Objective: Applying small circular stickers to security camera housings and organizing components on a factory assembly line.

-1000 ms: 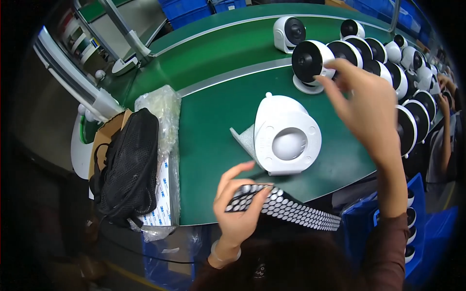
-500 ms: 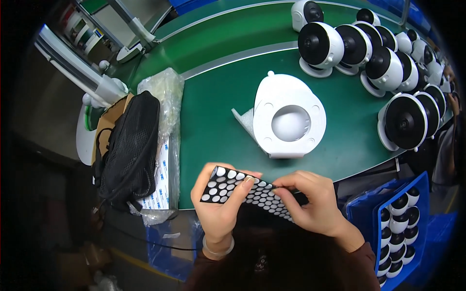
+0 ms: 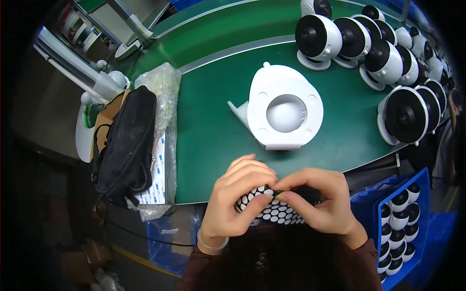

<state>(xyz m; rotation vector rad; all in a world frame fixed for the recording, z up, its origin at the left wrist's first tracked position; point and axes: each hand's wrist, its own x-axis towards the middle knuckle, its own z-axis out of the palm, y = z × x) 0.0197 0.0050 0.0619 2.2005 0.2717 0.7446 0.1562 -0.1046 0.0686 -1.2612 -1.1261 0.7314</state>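
Observation:
Between my hands, below the front edge of the green table, is a black sheet covered in rows of white round stickers (image 3: 279, 212). My left hand (image 3: 238, 199) is closed around its left part, thumb on the dotted face. My right hand (image 3: 323, 201) pinches the upper edge between thumb and forefinger, close to the left fingertips. The sheet looks bent in my grip. Ahead of my hands a white camera housing (image 3: 310, 116) lies on the table, its flat base facing up and a round opening in it. A piece of white foam (image 3: 240, 112) pokes out at its left.
Several white cameras with black fronts (image 3: 313, 39) stand along the back right. A blue bin (image 3: 382, 218) of small black-and-white balls is at the lower right. On the left lie a black mesh bag (image 3: 128, 145), bubble wrap (image 3: 162, 92) and printed white sheets (image 3: 158, 179).
My left hand has curled over the dotted sheet and moved closer to my right fingertips. The sheet, flatter before, is now bent and partly covered. The view has shifted slightly.

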